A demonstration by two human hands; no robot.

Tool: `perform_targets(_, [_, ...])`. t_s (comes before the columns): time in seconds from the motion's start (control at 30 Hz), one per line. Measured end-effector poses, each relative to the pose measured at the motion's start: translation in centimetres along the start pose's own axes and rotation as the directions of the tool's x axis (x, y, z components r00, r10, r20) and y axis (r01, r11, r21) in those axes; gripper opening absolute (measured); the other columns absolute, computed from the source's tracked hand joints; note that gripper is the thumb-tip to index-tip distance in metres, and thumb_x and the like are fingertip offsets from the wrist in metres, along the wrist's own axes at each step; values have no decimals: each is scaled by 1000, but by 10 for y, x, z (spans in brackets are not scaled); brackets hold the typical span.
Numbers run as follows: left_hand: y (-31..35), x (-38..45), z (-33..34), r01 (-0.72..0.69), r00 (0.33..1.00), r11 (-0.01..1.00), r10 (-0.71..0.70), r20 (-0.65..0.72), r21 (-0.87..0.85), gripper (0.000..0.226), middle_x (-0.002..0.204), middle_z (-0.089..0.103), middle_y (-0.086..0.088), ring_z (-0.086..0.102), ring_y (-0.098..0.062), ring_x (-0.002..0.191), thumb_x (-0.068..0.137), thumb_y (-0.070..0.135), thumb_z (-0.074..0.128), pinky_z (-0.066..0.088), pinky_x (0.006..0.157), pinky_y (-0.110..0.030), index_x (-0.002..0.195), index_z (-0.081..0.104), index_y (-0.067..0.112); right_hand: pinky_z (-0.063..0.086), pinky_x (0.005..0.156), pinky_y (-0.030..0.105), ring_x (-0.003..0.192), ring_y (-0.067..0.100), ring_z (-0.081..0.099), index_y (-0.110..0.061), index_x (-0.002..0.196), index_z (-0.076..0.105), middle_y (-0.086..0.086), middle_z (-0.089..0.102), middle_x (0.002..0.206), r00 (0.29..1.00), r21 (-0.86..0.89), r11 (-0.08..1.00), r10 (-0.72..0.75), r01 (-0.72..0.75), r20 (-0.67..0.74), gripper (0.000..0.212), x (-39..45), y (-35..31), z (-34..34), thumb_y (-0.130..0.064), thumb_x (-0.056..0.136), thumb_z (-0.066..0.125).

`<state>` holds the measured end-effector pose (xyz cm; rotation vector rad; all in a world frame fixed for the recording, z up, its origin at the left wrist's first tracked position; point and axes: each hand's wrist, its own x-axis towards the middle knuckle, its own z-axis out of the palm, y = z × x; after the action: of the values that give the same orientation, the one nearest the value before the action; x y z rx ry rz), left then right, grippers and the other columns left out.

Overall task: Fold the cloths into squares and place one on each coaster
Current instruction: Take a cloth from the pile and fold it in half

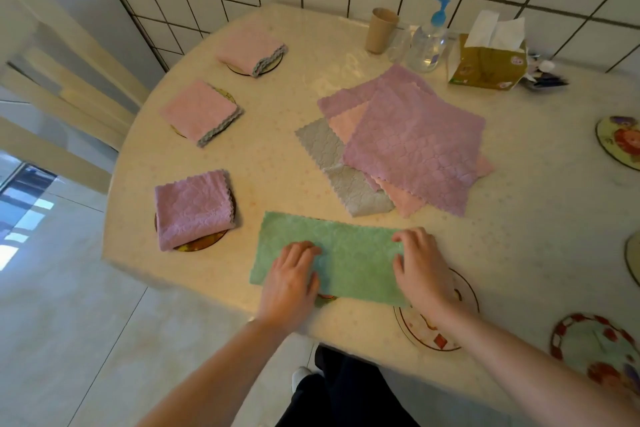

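Nearest us, we have both hands flat on the green cloth (343, 260), which lies folded into a long strip along the near edge of the table (277, 163): our left hand (291, 277) presses near its left end with fingers straight and together, and our right hand (420, 267) rests on the right end with fingertips slightly bent over the far edge, though we cannot tell if they pinch it. The cloth looks light, soft and floppy, so we judge it best taken at the two right-end corners and carried across to the left end. A bare coaster (440, 319) sits partly under that right end. Further left, a folded mauve cloth (192, 208) covers its coaster, and beyond it two folded pink cloths (199, 111) (249, 48) sit on theirs. Mid-table, a loose pile of unfolded cloths (412, 146) waits. Farthest off stand a cup (381, 29), a pump bottle (429, 38) and a tissue box (488, 62).
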<state>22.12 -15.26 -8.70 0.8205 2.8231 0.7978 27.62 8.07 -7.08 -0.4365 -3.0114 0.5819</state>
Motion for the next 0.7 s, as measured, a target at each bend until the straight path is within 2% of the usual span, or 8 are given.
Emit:
perform_targets(0.07, [4,-15,10,-159,981,983,147,127,94,42,137,52,1,41,-23,131,90,31,42,36,106,-41,128,55,18,50,83,31,104,17,50,-14,114,55,-1,50,115,941,-37,950,-300,309,156,30,-23,-10,4,-12,84,55])
perform_targets(0.17, [-2,-39,16,-262,940,936,192,283,236,53,154,31,3,24,-23,143,99,46,23,18,111,-41,142,41,23,50,91,33,113,19,52,-15,121,56,-1,53,122,802,-87,824,-512,560,308,51,-57,-15,17,-13,71,65])
perform_targets(0.2, [-8,-47,17,-271,932,923,179,316,273,55,156,26,3,21,-24,144,99,49,20,15,111,-42,145,37,24,50,92,32,114,18,53,-15,123,56,-1,55,123,792,-110,814,-511,571,333,58,-64,-12,20,-12,66,69])
perform_targets(0.3, [-36,-70,11,-226,932,913,102,349,338,55,157,19,6,16,-24,144,99,52,23,12,111,-44,149,24,30,46,99,31,119,17,51,-15,131,48,-2,51,129,823,-150,843,-442,517,357,77,-75,0,24,1,60,73])
perform_targets(0.4, [-64,-86,-2,-177,933,913,36,359,368,56,159,12,9,12,-20,145,99,51,23,11,111,-45,151,14,33,48,96,31,116,18,52,-17,129,48,-2,51,127,849,-181,857,-406,482,338,77,-75,13,23,5,60,72])
perform_targets(0.5, [-84,-100,-15,-81,945,926,-47,325,368,58,159,3,14,6,-13,146,97,51,21,5,114,-44,151,8,34,51,85,29,110,20,55,-19,122,50,-1,53,120,863,-213,863,-372,457,343,72,-72,14,21,7,59,73])
perform_targets(0.6, [-88,-101,-20,-1,949,933,-113,296,359,58,158,3,17,1,-10,146,95,52,18,-1,115,-42,150,12,34,49,77,27,98,20,56,-17,112,56,-1,56,110,884,-277,863,-325,422,335,64,-63,7,16,6,56,75])
perform_targets(0.7, [-77,-97,-19,41,955,930,-143,260,365,51,156,22,11,18,-22,145,95,43,36,11,115,-49,144,31,28,46,75,30,99,22,51,-13,114,51,2,51,109,883,-312,856,-291,413,369,64,-54,1,16,13,58,67])
